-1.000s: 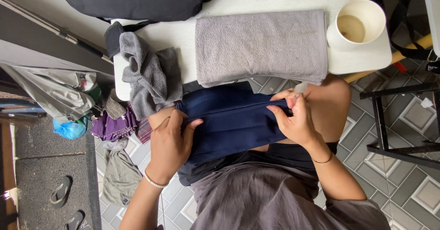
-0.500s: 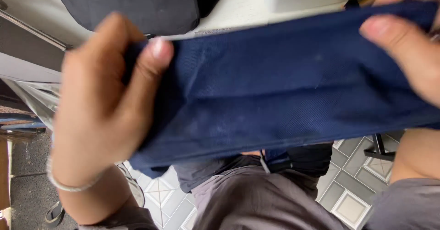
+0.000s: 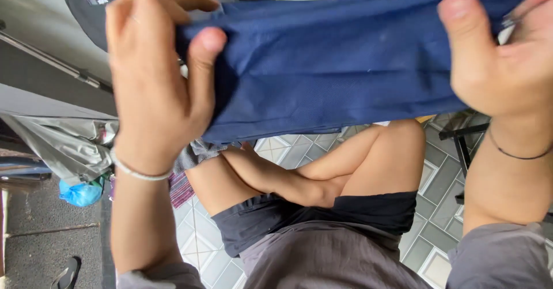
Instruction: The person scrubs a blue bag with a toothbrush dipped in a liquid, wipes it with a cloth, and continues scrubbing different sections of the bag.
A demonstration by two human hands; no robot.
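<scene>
Up close to the camera, the blue cloth [image 3: 334, 64] was held in the air, stretched flat between both hands. Its long side ran from left to right. The left hand [image 3: 152, 87] gripped the left end, with the thumb [image 3: 201, 76] pressed on the front and the other fingers curled round the edge. The right hand [image 3: 507, 58] pinched the right end the same way. Both hands were just as near to the cloth, one at each end. Below the cloth were the person's bare crossed legs [image 3: 322, 174] and dark shorts [image 3: 317, 217], over a tiled floor [image 3: 438, 179].
</scene>
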